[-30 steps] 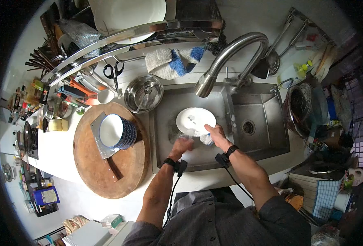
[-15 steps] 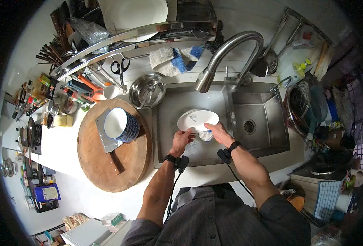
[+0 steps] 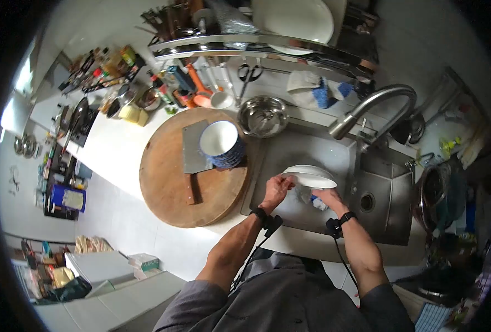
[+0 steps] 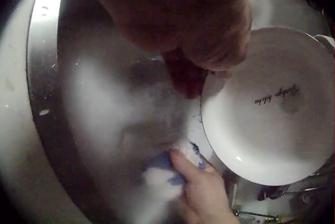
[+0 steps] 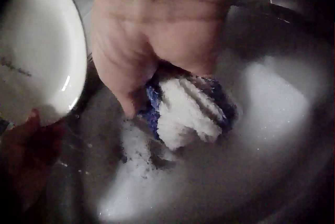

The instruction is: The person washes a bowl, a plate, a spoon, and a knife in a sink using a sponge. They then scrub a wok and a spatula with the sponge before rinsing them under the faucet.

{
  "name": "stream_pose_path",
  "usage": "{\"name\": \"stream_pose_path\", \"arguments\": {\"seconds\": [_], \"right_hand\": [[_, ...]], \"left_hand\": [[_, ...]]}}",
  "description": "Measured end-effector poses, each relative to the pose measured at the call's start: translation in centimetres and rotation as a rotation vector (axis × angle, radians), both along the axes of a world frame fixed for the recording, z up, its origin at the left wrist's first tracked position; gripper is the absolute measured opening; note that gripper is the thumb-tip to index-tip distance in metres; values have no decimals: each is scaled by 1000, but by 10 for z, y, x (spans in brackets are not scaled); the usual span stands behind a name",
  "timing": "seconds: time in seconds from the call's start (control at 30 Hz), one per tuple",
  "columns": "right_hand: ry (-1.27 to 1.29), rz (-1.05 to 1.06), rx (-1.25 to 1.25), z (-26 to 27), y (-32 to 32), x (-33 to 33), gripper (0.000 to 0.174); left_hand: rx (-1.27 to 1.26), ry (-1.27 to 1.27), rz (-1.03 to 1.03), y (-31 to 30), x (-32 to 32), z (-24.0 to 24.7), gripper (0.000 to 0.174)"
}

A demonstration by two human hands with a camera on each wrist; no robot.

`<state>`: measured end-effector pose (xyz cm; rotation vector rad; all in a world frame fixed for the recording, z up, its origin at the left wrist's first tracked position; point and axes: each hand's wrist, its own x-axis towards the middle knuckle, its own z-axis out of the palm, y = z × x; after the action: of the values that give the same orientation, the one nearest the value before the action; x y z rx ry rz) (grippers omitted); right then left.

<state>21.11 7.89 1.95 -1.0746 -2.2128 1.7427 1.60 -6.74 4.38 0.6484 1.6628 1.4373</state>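
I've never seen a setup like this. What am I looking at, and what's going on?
No machine does the handling here: a person works bare-handed. The wide picture comes from a camera on the head, looking down; the two closer ones come from small cameras, one on each wrist. Over a sink, the left hand holds a white plate by its edge, while the right hand grips a blue-and-white cloth. Beside the sink, a round wooden board carries a cleaver and a stack of bowls.
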Motion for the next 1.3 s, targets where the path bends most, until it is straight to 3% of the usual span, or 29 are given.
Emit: {"name": "stream_pose_path", "arguments": {"seconds": [0.07,0.13,0.2,0.4,0.5,0.67,0.77,0.9,1.13,1.2,1.3], "right_hand": [[-37,-92,121,0,-4,-1,57],[-18,-46,123,-26,2,-6,53],[-362,44,148,-49,10,-11,49],[-388,162,237,-33,-5,-37,48],[-379,179,269,-15,-19,-57,46],[-187,125,72,13,-44,-97,42],[148,151,-32,49,-62,-116,35],[134,271,51,91,-79,-140,32],[22,235,9,78,-91,-155,31],[-22,231,190,66,-90,-156,32],[-38,189,181,59,-90,-157,32]], "left_hand": [[54,9,10,-4,-8,7,37],[138,-26,-12,-7,-15,11,29],[172,-86,12,-16,-19,44,28],[354,-196,103,-51,-39,89,30],[414,-397,206,-81,-50,104,33],[417,-604,454,-139,-63,112,26],[366,-580,675,-173,-65,120,28],[344,-585,776,-219,-81,112,28],[367,-636,946,-263,-119,98,25],[377,-671,955,-269,-130,93,25],[364,-674,1011,-275,-145,81,23]]}}
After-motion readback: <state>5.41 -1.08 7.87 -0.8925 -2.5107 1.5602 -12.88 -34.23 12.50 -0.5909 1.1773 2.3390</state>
